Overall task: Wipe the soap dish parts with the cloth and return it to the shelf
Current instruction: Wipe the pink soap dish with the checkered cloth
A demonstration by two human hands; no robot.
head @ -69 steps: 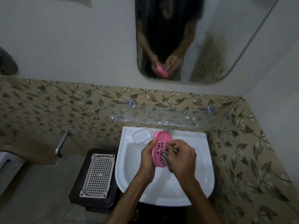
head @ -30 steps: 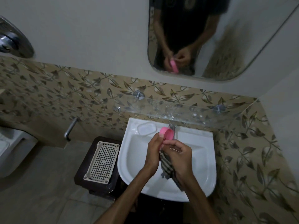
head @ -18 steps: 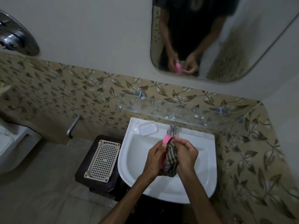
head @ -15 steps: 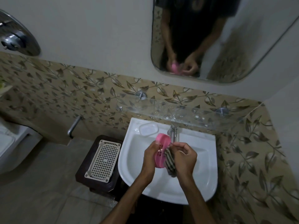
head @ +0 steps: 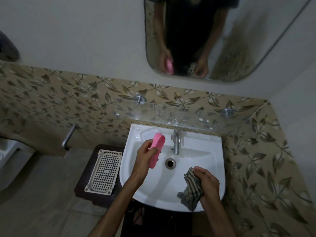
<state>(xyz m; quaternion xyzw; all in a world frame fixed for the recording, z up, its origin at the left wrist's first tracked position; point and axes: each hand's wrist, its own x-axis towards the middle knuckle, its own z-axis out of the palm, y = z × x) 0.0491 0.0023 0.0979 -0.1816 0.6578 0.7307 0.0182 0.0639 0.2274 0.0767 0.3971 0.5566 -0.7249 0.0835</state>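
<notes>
head view, looking down, washbasin [head: 212,168] close

Pink soap dish [head: 157,148]: smooth matt plastic. Striped cloth [head: 191,188]: soft woven fabric, crumpled. Basin [head: 201,161]: glossy white ceramic. Tap [head: 176,142]: shiny metal. Shelf [head: 179,117]: clear glass, water-spotted. Tray [head: 104,170]: pale perforated plastic.

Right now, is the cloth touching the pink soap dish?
No, the right hand holds the striped cloth low over the sink, well apart from the pink soap dish gripped in the left hand.
</notes>
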